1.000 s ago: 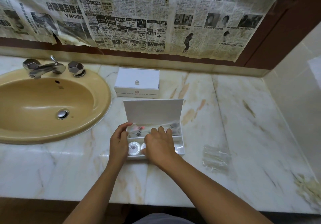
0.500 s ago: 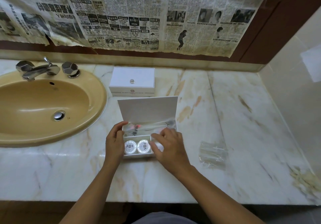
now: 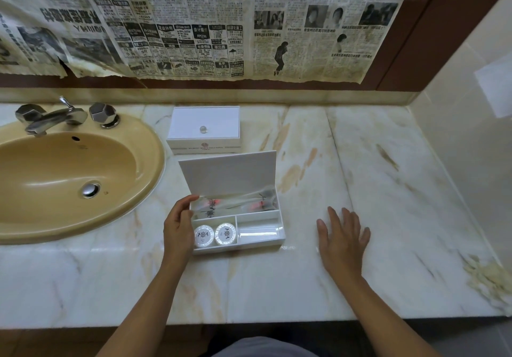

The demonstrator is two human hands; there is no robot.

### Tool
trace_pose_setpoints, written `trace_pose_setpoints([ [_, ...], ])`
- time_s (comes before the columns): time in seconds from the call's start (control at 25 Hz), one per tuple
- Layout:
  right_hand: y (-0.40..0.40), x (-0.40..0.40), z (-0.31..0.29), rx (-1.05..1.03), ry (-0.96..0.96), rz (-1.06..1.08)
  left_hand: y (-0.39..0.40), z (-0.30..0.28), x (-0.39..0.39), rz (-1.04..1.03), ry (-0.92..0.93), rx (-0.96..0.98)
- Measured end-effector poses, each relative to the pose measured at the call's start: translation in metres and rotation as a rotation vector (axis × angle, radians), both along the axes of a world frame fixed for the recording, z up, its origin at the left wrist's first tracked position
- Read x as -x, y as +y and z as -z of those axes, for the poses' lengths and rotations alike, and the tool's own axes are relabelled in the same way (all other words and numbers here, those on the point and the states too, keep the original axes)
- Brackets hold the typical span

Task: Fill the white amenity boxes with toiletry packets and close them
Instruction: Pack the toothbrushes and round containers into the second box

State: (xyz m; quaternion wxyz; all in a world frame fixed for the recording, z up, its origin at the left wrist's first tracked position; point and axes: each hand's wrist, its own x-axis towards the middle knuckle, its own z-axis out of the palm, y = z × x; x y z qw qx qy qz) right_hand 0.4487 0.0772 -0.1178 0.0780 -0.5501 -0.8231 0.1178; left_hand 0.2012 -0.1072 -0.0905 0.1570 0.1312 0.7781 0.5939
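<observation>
Box (image 3: 238, 247) lying left–right, lid (image 3: 228, 174) raised rearward, left hand (image 3: 178, 226) gripping its end, right hand (image 3: 342, 236) open — fingers spread

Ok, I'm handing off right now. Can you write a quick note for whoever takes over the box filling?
Left hand: fingers grip the left end of the open white plastic amenity box.
Right hand: open, flat over the marble counter to the right of that box; nothing visible in it.
Done: hinged lid stands upright. Clear printed toiletry packets lie in the rear compartment and two round white wrapped soaps in the front-left one. The front-right contents are unclear.
The second white lidded box sits closed behind it.
Left: check the front-right compartment, then close the lid.
</observation>
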Motion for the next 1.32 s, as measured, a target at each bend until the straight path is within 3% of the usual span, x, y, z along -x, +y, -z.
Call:
trace_pose_setpoints([
  [0.52,-0.015,0.056,-0.012,0.122,0.224,0.017,0.000,0.001,0.002,0.000,-0.021,-0.021],
  [0.64,0.001,0.053,-0.026,0.115,0.184,-0.022,0.000,0.001,0.001,-0.003,-0.027,-0.025],
  [0.92,0.010,0.060,-0.040,0.220,-0.129,-0.215,0.000,0.001,0.001,-0.004,-0.026,-0.024],
  [1.32,0.012,0.062,-0.058,0.213,0.057,-0.124,-0.001,0.003,0.003,-0.001,-0.012,-0.003],
])
